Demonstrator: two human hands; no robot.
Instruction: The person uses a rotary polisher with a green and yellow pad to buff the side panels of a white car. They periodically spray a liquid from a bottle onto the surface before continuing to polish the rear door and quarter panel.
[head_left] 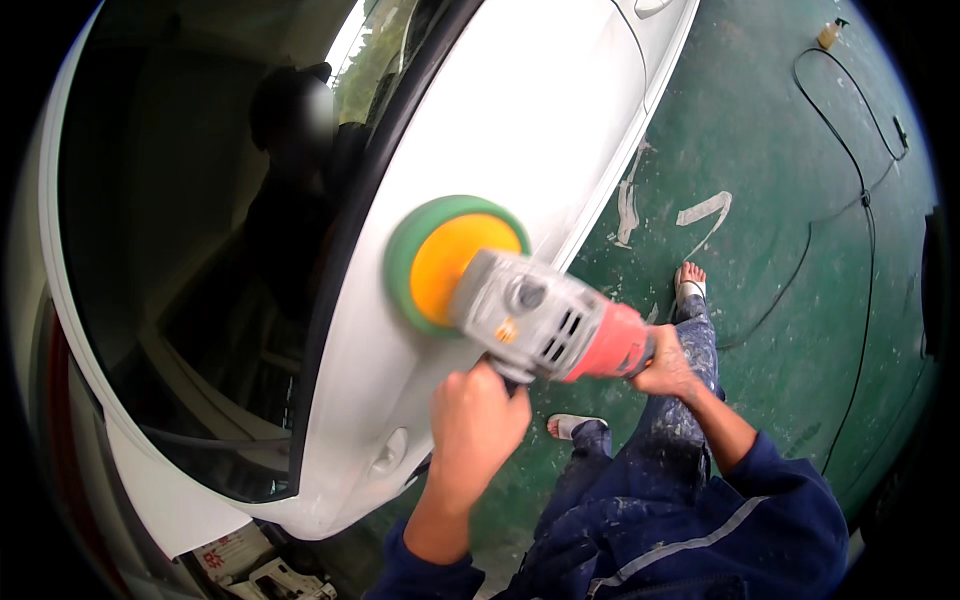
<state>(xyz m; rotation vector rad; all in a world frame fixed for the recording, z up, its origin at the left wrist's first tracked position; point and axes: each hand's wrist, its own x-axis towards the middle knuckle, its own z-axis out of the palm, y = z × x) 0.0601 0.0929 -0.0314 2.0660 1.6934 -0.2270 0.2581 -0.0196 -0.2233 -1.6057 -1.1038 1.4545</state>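
At the centre of the frame, a grey-and-red power polisher (545, 320) sits slantwise over a car's white body panel (520, 120), its round green pad (405, 270) with a yellow-orange middle appearing to lie against the paintwork, just beside the black trim of a dark window (200, 250) that fills the left of the frame. The left hand (480, 420), lower centre, is closed around the black side handle near the machine's head; the right hand (665, 365), right of centre, wraps the dark rear grip, fingers curled in, though whether one presses a switch cannot be told. Slight blur on the machine suggests motion, and the step in hand looks to be buffing the panel. The next move seems to call for a firm two-handed hold, the pad level and guided along the curved surface, away from the trim's edge. At the right of the frame, a black cord (868, 230) loops over the green floor (770, 290), near enough to the worker's sandalled feet to merit care, while a small amber bottle (828, 36) stands at upper right.
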